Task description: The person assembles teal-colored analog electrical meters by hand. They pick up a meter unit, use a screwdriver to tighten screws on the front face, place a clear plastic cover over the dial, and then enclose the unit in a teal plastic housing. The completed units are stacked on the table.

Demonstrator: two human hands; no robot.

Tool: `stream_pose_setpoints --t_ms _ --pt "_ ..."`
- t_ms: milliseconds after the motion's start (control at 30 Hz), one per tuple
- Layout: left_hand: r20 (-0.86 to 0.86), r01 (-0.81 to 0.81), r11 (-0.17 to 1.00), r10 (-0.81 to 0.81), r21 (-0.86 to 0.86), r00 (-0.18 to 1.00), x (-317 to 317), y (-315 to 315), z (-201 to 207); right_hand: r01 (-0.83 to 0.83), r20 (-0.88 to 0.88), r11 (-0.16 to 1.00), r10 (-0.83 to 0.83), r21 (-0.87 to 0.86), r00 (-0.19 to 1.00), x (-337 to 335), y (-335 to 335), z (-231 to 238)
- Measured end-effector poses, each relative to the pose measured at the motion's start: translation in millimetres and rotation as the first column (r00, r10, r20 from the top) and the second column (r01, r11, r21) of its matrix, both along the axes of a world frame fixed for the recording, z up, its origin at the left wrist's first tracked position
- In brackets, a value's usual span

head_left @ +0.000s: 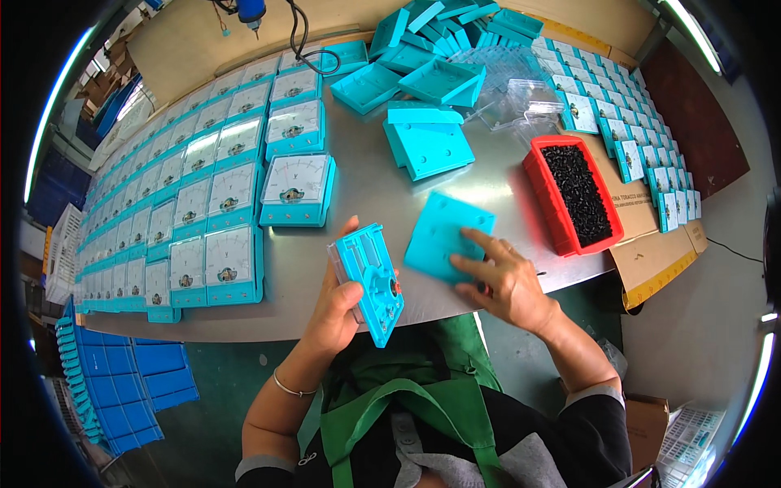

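Note:
My left hand is closed around a teal meter housing, tilted, its moulded open back facing up and a clear front edge showing at the left. Beside it, my right hand has its fingers on top of a flat teal back cover and its thumb at the near corner. The cover is slightly blurred; I cannot tell whether it is off the table. Farther back sits a small stack of teal covers. At the left, one analog meter with a white dial stands closest to my left hand.
Rows of finished-looking meters fill the table's left side; more meters stand at the right. A red bin holds small black parts. Behind are teal cases and clear covers. A blue screwdriver hangs above.

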State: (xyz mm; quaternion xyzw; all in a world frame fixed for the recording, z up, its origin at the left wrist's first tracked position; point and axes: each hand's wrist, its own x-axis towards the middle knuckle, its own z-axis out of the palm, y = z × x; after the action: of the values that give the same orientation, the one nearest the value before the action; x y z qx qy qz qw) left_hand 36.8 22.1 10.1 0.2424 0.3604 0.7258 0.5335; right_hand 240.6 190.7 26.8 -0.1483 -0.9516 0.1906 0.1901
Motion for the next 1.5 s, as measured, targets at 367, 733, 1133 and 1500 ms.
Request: stream_pose_setpoints --t_ms 367,733,1133,1500 --pt "0.126 0.144 0.987 -0.152 0.072 0.980 8 -15 0 0.241 0.061 0.970 -0.241 0.021 0.969 -52 2 0" --pt "-0.041 -0.020 1.000 0.019 -0.013 0.999 -8 -27 -3 -0.040 -0.029 0.792 0.028 -0.609 0.999 -38 -16 23" --pt "-0.071 -0.042 0.999 0.043 0.009 0.997 12 -13 0 -0.200 -0.200 -0.032 -0.003 -0.979 0.980 -25 -40 -23" --pt "-0.510 0.015 0.999 -0.028 -0.031 0.859 9 -25 20 -0.390 -0.296 0.488 0.260 -0.781 0.919 -28 -56 3"
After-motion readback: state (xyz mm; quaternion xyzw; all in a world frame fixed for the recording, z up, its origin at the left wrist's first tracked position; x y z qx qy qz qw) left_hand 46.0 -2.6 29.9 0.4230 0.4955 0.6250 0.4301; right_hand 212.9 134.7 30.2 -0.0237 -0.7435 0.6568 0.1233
